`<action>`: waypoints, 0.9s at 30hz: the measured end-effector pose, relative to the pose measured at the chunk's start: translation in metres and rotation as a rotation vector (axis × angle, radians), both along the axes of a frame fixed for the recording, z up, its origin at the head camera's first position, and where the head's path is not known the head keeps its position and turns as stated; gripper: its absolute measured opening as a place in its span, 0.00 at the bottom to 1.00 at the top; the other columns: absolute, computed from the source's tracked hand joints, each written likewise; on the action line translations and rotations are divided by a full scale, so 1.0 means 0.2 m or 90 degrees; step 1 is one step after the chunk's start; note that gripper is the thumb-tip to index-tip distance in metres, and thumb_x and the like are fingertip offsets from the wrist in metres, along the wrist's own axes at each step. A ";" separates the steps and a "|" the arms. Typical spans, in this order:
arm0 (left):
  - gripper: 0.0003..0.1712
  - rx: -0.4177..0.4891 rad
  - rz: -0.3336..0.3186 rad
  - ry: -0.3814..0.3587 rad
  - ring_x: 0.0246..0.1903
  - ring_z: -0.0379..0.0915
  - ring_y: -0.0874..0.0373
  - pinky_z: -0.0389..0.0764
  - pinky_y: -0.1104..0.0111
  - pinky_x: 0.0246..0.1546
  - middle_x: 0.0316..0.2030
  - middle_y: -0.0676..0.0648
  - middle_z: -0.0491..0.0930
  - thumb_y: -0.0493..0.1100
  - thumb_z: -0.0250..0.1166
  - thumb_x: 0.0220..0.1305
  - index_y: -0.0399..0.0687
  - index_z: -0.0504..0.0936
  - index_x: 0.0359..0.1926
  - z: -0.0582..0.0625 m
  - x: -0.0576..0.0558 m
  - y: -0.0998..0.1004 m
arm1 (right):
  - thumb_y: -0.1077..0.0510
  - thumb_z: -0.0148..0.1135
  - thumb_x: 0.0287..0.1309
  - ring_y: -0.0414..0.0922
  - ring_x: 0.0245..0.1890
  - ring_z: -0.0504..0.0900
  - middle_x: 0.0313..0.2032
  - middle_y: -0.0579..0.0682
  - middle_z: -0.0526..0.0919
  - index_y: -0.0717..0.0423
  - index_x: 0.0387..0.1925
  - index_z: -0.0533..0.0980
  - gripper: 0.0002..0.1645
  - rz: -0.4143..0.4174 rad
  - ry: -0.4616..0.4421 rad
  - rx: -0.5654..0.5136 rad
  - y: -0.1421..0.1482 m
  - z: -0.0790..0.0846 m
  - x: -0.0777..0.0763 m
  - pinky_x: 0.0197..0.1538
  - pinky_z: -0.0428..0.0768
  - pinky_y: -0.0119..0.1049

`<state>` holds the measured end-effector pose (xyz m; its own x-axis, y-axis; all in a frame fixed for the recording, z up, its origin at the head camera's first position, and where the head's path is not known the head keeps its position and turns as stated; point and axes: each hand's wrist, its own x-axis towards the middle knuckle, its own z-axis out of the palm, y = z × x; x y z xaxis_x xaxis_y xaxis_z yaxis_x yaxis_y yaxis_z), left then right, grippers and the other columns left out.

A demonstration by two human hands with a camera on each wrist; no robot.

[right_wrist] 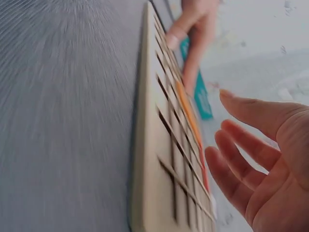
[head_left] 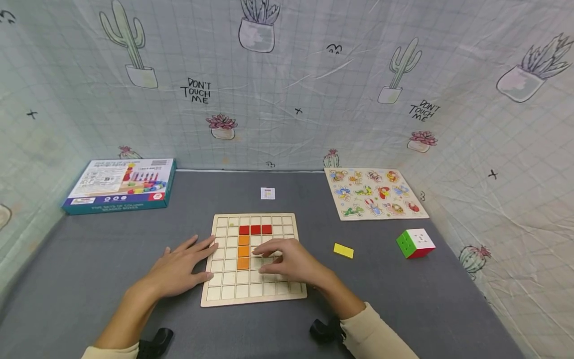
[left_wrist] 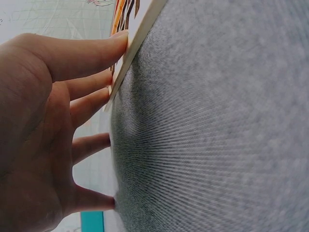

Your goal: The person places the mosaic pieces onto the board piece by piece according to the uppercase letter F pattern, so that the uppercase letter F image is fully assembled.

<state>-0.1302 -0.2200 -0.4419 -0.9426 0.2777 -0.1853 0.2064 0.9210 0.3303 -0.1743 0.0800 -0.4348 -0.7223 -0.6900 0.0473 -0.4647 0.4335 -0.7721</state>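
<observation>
A light wooden grid board (head_left: 224, 292) lies on the grey table, with three red squares (head_left: 255, 230) in a row and three orange squares (head_left: 243, 252) in a column below the row's left end. My left hand (head_left: 181, 267) has its fingers spread at the board's left edge; in the left wrist view its thumb (left_wrist: 91, 55) touches the rim. Over the board's right half hovers my right hand (head_left: 289, 262), fingers loosely bent, thumb apart from them and nothing between. The right wrist view shows this hand (right_wrist: 263, 159) above the grid.
Right of the board lies a yellow rectangular tile (head_left: 343, 251). Farther right stands a puzzle cube (head_left: 415, 243), with a picture board of insects (head_left: 376, 193) behind it. A flat game box (head_left: 121, 185) sits at the back left, and a small printed card (head_left: 267, 193) behind the board.
</observation>
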 end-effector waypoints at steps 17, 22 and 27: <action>0.43 -0.001 -0.004 -0.004 0.77 0.52 0.31 0.51 0.17 0.60 0.78 0.46 0.62 0.62 0.69 0.62 0.58 0.69 0.75 0.01 0.00 0.00 | 0.50 0.76 0.56 0.46 0.54 0.86 0.56 0.47 0.88 0.51 0.58 0.83 0.27 -0.122 0.054 0.064 0.64 0.00 0.09 0.49 0.86 0.34; 0.43 0.003 -0.001 -0.004 0.77 0.52 0.31 0.51 0.17 0.61 0.78 0.46 0.62 0.62 0.69 0.62 0.58 0.69 0.75 0.02 0.01 0.00 | 0.50 0.77 0.53 0.37 0.55 0.86 0.54 0.45 0.89 0.49 0.55 0.85 0.26 -0.114 0.036 0.069 0.68 -0.06 0.13 0.51 0.86 0.33; 0.43 0.006 0.000 -0.006 0.77 0.51 0.31 0.50 0.18 0.61 0.78 0.47 0.62 0.61 0.68 0.63 0.58 0.68 0.75 0.01 0.01 0.00 | 0.46 0.77 0.53 0.37 0.50 0.86 0.51 0.42 0.90 0.44 0.53 0.86 0.25 -0.108 0.049 0.076 0.68 -0.11 0.16 0.53 0.84 0.32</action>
<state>-0.1288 -0.2197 -0.4389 -0.9407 0.2801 -0.1915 0.2038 0.9177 0.3410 -0.1419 0.2167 -0.4576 -0.8258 -0.5631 0.0319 -0.4330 0.5967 -0.6757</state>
